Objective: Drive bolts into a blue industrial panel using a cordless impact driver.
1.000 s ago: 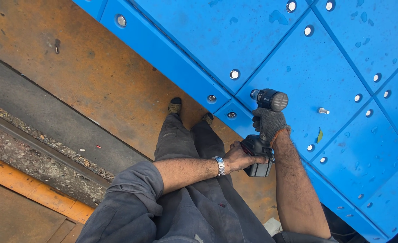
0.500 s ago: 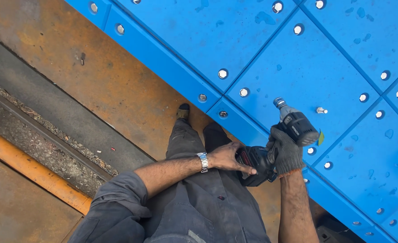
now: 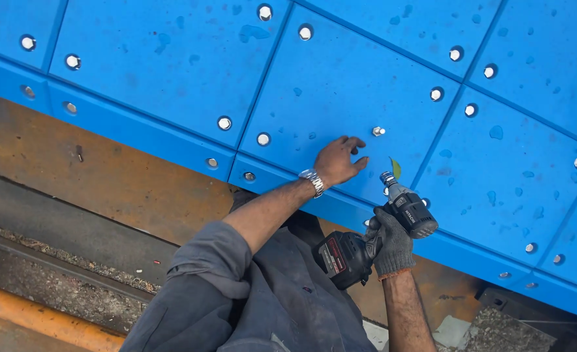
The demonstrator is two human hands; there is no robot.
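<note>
Reaching left hand (image 3: pixel 336 160) lay on blue panel (image 3: pixel 340 85), fingers loose, grasping nothing, loose bolt (image 3: pixel 378 131) just beyond fingertips. Gloved right hand (image 3: pixel 389 242) clenched cordless driver (image 3: pixel 373 236).

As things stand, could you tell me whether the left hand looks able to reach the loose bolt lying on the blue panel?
Probably yes. The left hand is spread on the blue panel, fingertips just short of the loose bolt, with only bare panel between them. The gloved right hand keeps the cordless driver lower, out of that path.
</note>
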